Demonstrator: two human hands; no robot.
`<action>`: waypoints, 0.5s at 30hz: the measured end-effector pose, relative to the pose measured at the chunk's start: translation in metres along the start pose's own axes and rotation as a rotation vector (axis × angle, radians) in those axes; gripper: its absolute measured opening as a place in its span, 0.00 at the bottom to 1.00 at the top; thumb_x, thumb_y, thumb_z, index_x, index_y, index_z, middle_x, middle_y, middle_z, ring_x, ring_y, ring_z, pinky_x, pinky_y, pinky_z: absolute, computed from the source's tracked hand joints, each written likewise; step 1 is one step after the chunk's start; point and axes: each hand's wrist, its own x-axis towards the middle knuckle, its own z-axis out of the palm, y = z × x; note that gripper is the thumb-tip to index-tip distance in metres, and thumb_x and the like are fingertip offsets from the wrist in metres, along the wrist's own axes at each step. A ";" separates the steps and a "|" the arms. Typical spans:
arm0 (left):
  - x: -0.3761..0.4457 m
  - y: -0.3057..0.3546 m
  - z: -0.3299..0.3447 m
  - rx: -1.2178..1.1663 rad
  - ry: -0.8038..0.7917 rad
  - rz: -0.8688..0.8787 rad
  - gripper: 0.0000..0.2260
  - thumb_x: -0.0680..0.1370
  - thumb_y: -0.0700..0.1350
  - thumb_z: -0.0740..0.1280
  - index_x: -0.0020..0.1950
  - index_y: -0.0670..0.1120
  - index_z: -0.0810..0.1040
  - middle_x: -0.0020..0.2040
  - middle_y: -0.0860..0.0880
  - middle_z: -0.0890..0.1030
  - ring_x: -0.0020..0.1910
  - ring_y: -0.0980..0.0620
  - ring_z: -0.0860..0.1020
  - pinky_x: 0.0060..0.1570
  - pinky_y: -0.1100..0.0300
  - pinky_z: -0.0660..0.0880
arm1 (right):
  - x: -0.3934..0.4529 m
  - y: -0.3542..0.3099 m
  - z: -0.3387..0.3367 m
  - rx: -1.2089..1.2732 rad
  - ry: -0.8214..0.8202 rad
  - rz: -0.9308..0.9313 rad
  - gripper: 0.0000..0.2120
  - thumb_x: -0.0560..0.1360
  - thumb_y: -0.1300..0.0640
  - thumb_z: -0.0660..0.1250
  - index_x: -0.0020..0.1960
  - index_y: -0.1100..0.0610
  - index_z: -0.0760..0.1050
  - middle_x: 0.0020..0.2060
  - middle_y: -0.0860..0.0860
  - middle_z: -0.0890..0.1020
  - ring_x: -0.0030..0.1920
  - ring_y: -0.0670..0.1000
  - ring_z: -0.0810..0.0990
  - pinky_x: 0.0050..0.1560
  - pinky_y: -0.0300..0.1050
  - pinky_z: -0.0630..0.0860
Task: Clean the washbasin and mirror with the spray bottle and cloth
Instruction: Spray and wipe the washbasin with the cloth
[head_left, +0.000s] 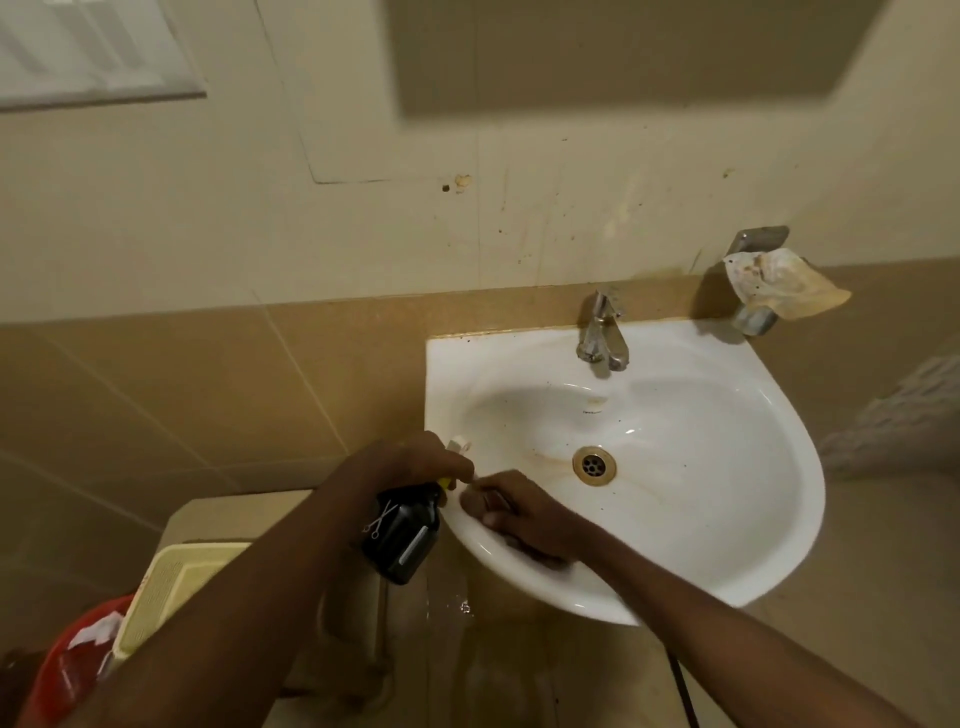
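Washbasin (727, 519) on the tiled wall shows brown staining around the drain (594, 465). Left hand (410, 462) grips the black spray bottle (402, 535) over the near rim; right hand (519, 512) fingers curl at the nozzle (460, 445), contents unclear. Risk: the nozzle, aimed sideways, could spray outside the bowl. Cloth (784, 283) hangs well apart on the wall bracket.

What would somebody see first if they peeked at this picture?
Probably the big white washbasin on the right, with brownish stains around its drain. Next, the two hands at its near-left rim: the left hand grips a black spray bottle, and the right hand rests on the rim, its fingers reaching toward the bottle's nozzle. A crumpled stained cloth sits on a metal holder up by the wall.
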 end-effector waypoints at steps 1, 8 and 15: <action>-0.001 0.000 0.001 -0.010 0.010 -0.003 0.14 0.70 0.52 0.73 0.42 0.41 0.81 0.39 0.44 0.82 0.36 0.48 0.80 0.43 0.57 0.77 | -0.004 0.004 -0.003 0.016 -0.045 0.005 0.17 0.78 0.59 0.64 0.67 0.57 0.70 0.58 0.48 0.71 0.61 0.50 0.70 0.63 0.48 0.67; 0.007 0.009 -0.002 0.269 0.094 0.042 0.09 0.71 0.50 0.70 0.39 0.44 0.79 0.42 0.47 0.80 0.42 0.50 0.78 0.42 0.59 0.74 | 0.038 0.015 0.013 -0.084 0.165 0.013 0.23 0.74 0.47 0.60 0.67 0.51 0.69 0.62 0.55 0.73 0.63 0.54 0.68 0.63 0.52 0.65; -0.003 0.003 0.001 0.166 -0.056 -0.029 0.12 0.72 0.49 0.70 0.29 0.48 0.78 0.28 0.51 0.79 0.32 0.51 0.76 0.43 0.58 0.73 | 0.077 0.016 0.005 0.113 0.475 0.073 0.22 0.73 0.51 0.66 0.64 0.58 0.70 0.61 0.58 0.72 0.59 0.54 0.72 0.63 0.48 0.67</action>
